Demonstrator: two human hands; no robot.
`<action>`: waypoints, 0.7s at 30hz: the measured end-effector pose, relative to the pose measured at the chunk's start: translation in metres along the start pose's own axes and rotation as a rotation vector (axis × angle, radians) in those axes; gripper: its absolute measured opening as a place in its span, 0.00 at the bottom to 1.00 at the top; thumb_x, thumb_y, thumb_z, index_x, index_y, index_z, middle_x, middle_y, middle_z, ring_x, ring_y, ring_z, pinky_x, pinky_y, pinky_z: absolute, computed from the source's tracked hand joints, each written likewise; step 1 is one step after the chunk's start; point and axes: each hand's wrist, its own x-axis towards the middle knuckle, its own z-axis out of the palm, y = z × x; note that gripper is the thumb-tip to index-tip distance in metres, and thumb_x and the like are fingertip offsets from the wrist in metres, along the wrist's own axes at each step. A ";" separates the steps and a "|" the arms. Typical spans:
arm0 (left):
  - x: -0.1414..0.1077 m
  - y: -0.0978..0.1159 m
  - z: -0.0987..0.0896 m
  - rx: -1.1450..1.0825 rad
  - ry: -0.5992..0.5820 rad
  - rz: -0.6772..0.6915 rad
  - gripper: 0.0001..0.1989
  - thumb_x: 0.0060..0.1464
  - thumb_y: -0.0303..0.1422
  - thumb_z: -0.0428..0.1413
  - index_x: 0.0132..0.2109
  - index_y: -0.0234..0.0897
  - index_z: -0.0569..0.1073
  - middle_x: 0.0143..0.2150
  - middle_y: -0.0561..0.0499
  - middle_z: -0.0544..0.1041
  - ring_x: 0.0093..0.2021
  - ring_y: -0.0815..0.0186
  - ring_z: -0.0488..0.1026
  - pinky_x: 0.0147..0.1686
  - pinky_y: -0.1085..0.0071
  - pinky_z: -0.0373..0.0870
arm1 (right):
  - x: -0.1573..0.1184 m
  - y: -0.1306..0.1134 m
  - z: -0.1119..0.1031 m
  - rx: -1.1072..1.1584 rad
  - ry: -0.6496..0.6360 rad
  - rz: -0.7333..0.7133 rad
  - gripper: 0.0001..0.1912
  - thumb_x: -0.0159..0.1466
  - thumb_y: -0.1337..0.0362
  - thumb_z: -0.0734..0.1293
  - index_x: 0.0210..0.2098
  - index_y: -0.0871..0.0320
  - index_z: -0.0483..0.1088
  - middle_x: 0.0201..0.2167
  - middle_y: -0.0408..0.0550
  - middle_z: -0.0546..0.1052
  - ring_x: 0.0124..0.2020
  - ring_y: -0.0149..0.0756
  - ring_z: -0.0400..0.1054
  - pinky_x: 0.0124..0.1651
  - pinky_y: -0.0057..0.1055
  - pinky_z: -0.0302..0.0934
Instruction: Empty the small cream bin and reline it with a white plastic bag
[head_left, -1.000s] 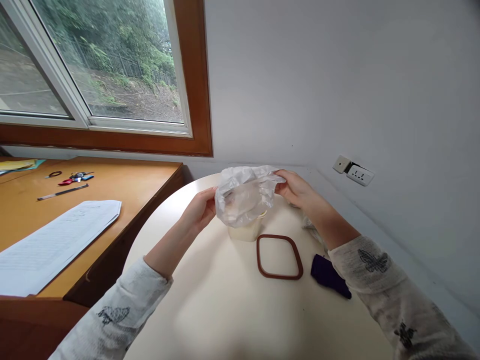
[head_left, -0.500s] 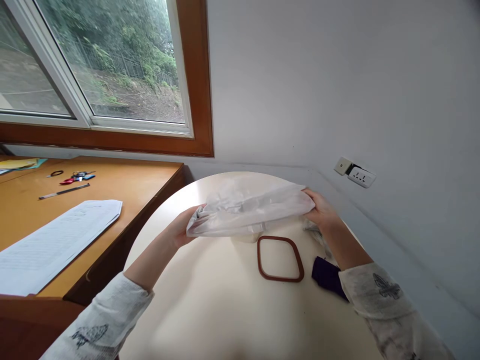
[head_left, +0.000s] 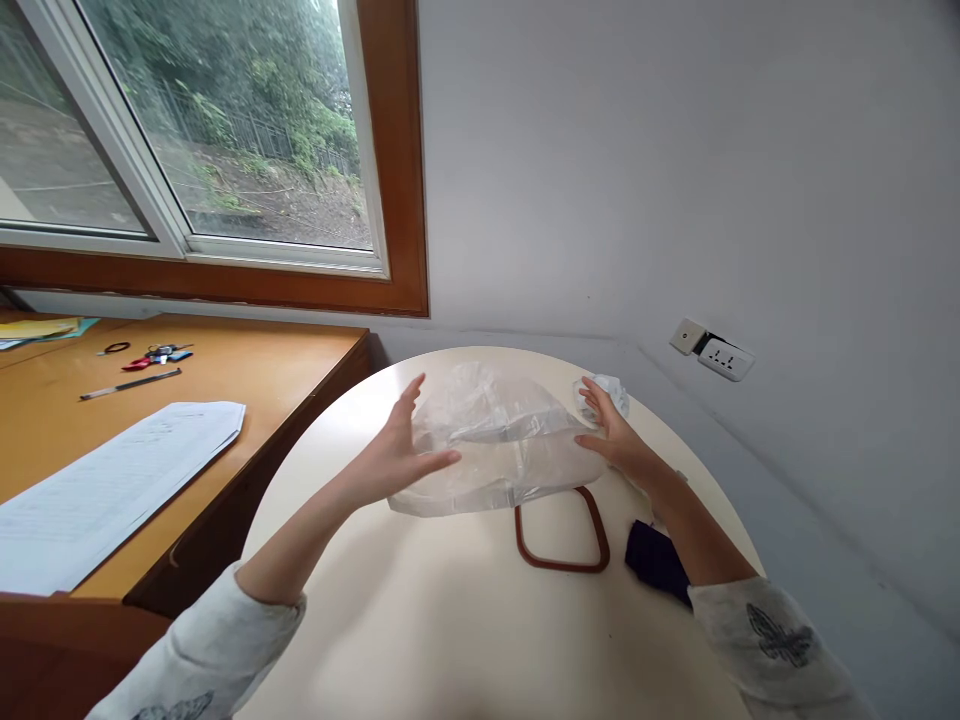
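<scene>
A clear plastic bag (head_left: pixel 495 430) lies spread and crinkled on the round cream table (head_left: pixel 450 610). At its left end is my left hand (head_left: pixel 394 455), thumb and fingers wide apart, holding nothing. My right hand (head_left: pixel 611 435) is at the bag's right end, also with fingers spread and nothing gripped. Whether either hand touches the plastic I cannot tell. Just behind my right fingers sits a crumpled clear plastic piece (head_left: pixel 613 392). The bag's front edge overlaps the top of a brown rounded-square frame (head_left: pixel 562 567). Beside my right forearm lies a folded dark purple cloth (head_left: pixel 656 560).
A wooden desk (head_left: pixel 300 360) adjoins on the left, bearing papers (head_left: pixel 142 480), a pen (head_left: pixel 131 384) and keys (head_left: pixel 161 354). The wall (head_left: pixel 562 180), with a power socket (head_left: pixel 725 358), stands close behind the table. A window (head_left: pixel 247 130) is at upper left.
Both hands have opened and let go of the plastic bag. It has come down onto the table, now covering the frame's top edge, and the crumpled plastic behind it shows.
</scene>
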 end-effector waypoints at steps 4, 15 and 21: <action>0.008 0.008 0.016 0.065 0.011 0.065 0.35 0.45 0.43 0.57 0.59 0.44 0.56 0.55 0.43 0.65 0.53 0.53 0.64 0.43 0.61 0.66 | 0.001 -0.026 0.012 -0.097 -0.108 -0.112 0.37 0.54 0.57 0.66 0.61 0.41 0.48 0.65 0.42 0.45 0.65 0.44 0.37 0.62 0.45 0.40; 0.027 0.001 0.026 -0.307 0.055 -0.106 0.09 0.50 0.38 0.50 0.30 0.37 0.65 0.25 0.56 0.64 0.24 0.72 0.61 0.22 0.77 0.57 | 0.035 -0.015 0.056 0.388 0.225 0.045 0.09 0.54 0.58 0.62 0.27 0.56 0.68 0.28 0.42 0.71 0.31 0.33 0.64 0.34 0.28 0.58; 0.022 -0.003 0.017 -0.507 -0.055 -0.279 0.10 0.47 0.39 0.53 0.32 0.36 0.68 0.26 0.54 0.67 0.27 0.68 0.66 0.24 0.75 0.60 | 0.028 -0.022 0.061 0.367 0.170 0.049 0.11 0.53 0.61 0.63 0.18 0.57 0.60 0.17 0.37 0.60 0.21 0.26 0.53 0.23 0.25 0.47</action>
